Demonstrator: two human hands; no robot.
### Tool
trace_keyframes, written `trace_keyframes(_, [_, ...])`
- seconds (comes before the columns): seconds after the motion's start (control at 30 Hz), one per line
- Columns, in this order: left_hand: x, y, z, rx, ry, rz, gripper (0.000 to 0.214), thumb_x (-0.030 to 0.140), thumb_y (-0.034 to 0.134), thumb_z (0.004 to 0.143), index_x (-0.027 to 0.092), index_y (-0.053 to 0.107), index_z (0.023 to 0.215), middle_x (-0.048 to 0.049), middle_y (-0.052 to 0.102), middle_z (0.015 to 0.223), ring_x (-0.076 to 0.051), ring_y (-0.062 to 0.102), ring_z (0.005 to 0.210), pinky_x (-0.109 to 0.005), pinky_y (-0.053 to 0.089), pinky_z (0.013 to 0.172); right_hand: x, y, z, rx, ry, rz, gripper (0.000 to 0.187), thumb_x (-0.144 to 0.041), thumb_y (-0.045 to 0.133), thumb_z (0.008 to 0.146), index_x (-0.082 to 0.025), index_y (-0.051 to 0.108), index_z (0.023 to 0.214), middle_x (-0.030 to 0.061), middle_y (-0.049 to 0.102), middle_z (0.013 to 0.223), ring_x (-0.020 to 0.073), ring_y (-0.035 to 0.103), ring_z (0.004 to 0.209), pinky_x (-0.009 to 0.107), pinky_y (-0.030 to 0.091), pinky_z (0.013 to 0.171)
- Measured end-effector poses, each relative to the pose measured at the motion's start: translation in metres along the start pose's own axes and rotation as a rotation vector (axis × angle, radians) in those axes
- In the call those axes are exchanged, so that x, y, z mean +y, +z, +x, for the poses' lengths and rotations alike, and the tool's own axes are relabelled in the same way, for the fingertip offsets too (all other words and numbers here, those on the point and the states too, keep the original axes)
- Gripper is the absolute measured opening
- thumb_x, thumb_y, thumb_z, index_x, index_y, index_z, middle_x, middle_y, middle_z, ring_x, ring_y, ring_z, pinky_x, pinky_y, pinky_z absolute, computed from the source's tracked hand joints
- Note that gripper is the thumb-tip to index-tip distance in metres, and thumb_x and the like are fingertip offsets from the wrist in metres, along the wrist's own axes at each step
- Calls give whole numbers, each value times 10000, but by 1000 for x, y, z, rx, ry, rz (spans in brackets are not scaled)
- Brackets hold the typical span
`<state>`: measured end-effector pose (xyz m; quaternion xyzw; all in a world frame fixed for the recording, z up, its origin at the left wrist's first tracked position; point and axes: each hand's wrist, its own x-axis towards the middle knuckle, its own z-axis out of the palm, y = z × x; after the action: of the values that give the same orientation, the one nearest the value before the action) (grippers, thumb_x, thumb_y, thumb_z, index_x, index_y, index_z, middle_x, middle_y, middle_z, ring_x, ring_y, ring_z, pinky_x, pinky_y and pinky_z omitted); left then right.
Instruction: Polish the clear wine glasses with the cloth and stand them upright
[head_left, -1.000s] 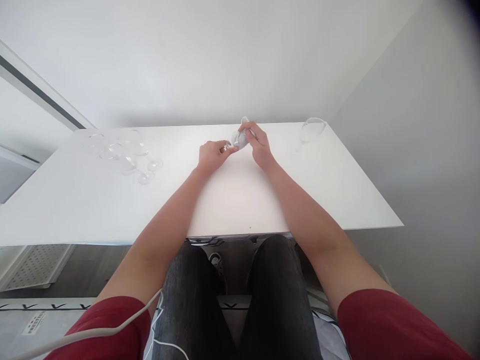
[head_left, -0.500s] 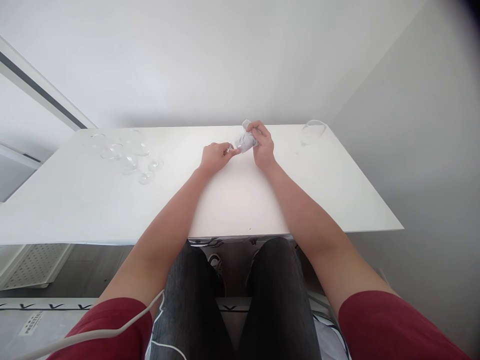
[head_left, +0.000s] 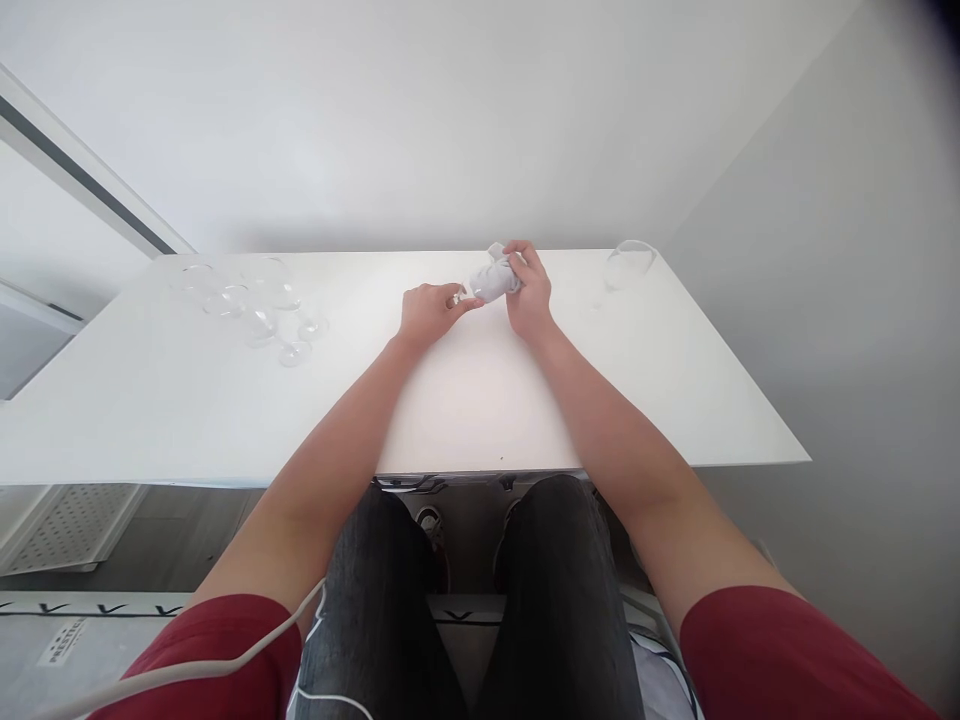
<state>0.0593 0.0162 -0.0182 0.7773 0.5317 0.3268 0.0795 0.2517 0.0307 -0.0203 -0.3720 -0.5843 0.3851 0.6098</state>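
Observation:
My left hand is closed, pinching the stem or foot of a clear wine glass that lies on its side over the white table. A white cloth is wrapped round the glass's bowl, and my right hand is closed around that cloth. Most of the glass is hidden by the cloth and my fingers.
Several clear wine glasses stand grouped at the back left of the table. One more clear glass stands at the back right corner. A wall rises right behind the table. My knees sit under the front edge.
My right hand has shifted slightly to the right and turned the cloth around the glass. The left hand has hardly moved.

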Motion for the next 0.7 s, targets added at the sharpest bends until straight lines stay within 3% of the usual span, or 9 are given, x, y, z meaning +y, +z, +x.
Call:
trace_keyframes(0.1, [4, 0, -1, -62, 9, -66, 555, 705, 587, 903, 226, 674, 639, -14, 549, 534, -179, 526, 567, -338, 296, 600, -3, -4, -1, 0, -63, -28, 682, -891, 400, 887, -322, 575, 1220, 68, 592, 1136, 259, 606, 1040, 423, 549, 888])
trace_keyframes(0.17, [3, 1, 0, -62, -7, -110, 505, 700, 629, 874, 233, 716, 702, -6, 574, 555, -180, 537, 589, -334, 328, 612, -5, -5, -4, -5, -87, -51, 655, -865, 377, 917, -328, 569, 1238, 65, 586, 1165, 260, 599, 1063, 436, 541, 921])
trace_keyframes(0.3, [-5, 3, 3, 75, -52, -72, 488, 724, 763, 749, 258, 774, 892, -32, 710, 716, -225, 627, 726, -338, 381, 671, -6, 0, -9, -59, -56, -80, 543, -790, 440, 952, -345, 577, 1232, 42, 595, 1158, 242, 588, 1036, 433, 518, 966])
trace_keyframes(0.4, [-8, 2, 4, 139, -48, 21, 496, 740, 779, 724, 255, 756, 825, -68, 735, 748, -265, 652, 783, -346, 366, 676, -3, 2, -9, -123, 8, -46, 526, -773, 487, 944, -345, 581, 1234, 32, 601, 1106, 233, 588, 1003, 414, 519, 953])
trace_keyframes(0.57, [1, -1, 0, 42, 0, -14, 527, 736, 674, 820, 233, 674, 662, -34, 651, 617, -203, 583, 623, -335, 308, 614, -2, -2, -4, -118, 76, 32, 568, -823, 508, 900, -317, 585, 1147, 31, 575, 985, 238, 584, 969, 402, 528, 905])
trace_keyframes(0.7, [10, -6, -3, -33, -24, -172, 513, 701, 648, 840, 226, 682, 650, -8, 608, 554, -163, 520, 563, -315, 320, 577, -10, -3, -6, -72, 9, -7, 552, -827, 482, 900, -304, 576, 1047, 42, 554, 977, 246, 561, 951, 413, 520, 892])
